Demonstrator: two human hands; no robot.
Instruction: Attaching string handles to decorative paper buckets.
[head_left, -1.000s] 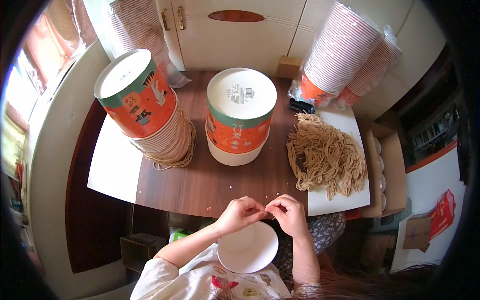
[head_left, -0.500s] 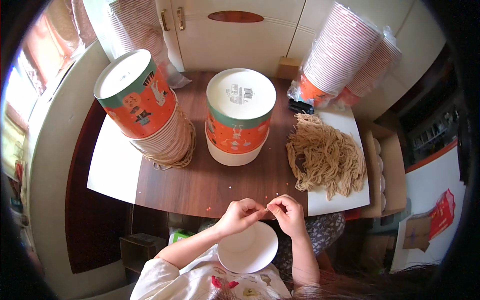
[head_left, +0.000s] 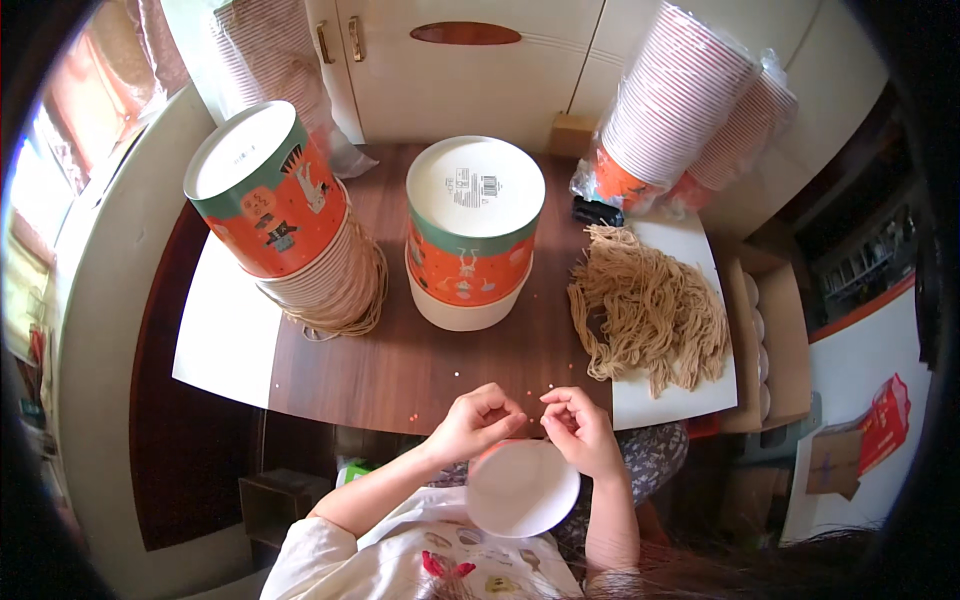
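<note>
Cream at the sleeve (head_left: pixel 312 548), holding the bare left hand (head_left: pixel 482 418) half curled, with thumb and forefinger nearly together, leaving unclear whether pinching anything. Drawing away from the right hand's fingertips, after almost touching half a second ago. Below and between both hands, bearing on the lap (head_left: pixel 655 462), clad in dark floral fabric, a round, smooth white-faced paper bucket (head_left: pixel 523 490), now lying farther right, newly showing orange along its upper left edge. Farther right, holding the bare right hand (head_left: pixel 583 436) loosely bent, partly open between thumb and forefinger, gripping nothing visible.
</note>
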